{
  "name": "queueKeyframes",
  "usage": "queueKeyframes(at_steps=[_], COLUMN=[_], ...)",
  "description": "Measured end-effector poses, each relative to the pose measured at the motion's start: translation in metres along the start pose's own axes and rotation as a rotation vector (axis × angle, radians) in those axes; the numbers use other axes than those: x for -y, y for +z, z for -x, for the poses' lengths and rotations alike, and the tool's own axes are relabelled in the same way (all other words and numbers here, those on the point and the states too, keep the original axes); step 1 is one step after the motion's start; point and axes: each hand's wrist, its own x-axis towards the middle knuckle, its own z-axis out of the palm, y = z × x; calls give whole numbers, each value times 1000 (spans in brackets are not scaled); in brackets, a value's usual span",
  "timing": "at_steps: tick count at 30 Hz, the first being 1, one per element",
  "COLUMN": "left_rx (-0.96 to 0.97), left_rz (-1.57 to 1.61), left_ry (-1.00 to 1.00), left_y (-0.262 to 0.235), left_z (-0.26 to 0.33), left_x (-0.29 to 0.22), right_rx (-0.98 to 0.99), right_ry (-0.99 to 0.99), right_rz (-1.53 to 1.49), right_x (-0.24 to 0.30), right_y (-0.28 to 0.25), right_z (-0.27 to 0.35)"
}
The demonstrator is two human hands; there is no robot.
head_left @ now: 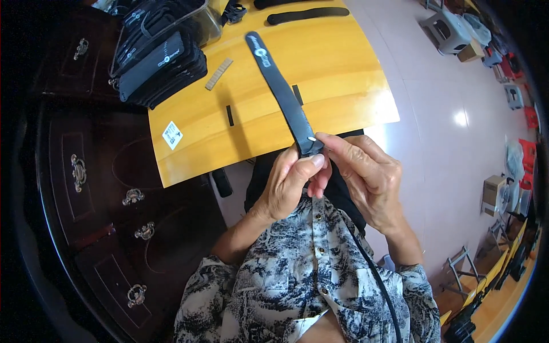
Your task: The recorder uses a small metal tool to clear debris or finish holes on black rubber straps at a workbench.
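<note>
A long black strap (284, 94) with a white print near its rounded far end slants away from me over the table's near edge. My left hand (293, 177) grips its near end, the thumb pressed on top and the fingers curled underneath. Close beside it, my right hand (366, 171) is closed in a pinch at the strap's right edge. A small white piece (311, 138) shows on the strap by the right fingertips. Whether those fingers hold the strap's edge or something tiny, I cannot make out.
On the yellow table (189, 154) lie a tan ribbed strip (219, 74), two short black strips and a white label (172, 135). Stacked black straps (166, 68) and a clear bin (209, 26) stand at the far left. Another black strap (309, 15) lies at the far edge. Dark drawers (114, 200) flank the left.
</note>
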Motion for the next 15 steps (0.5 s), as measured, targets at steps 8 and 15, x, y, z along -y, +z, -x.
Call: queueKeyframes(at_steps=[8,15], left_rx=[76,79], left_rz=[50,146], left_ry=[-80,0], left_y=[1,-11], left_z=[7,19], left_x=[-3,-6], right_rx=[-123,68], right_ry=[5,37], right_rz=[36,-118], right_x=[-12,-13], right_y=[8,-11], right_z=[-20,-49])
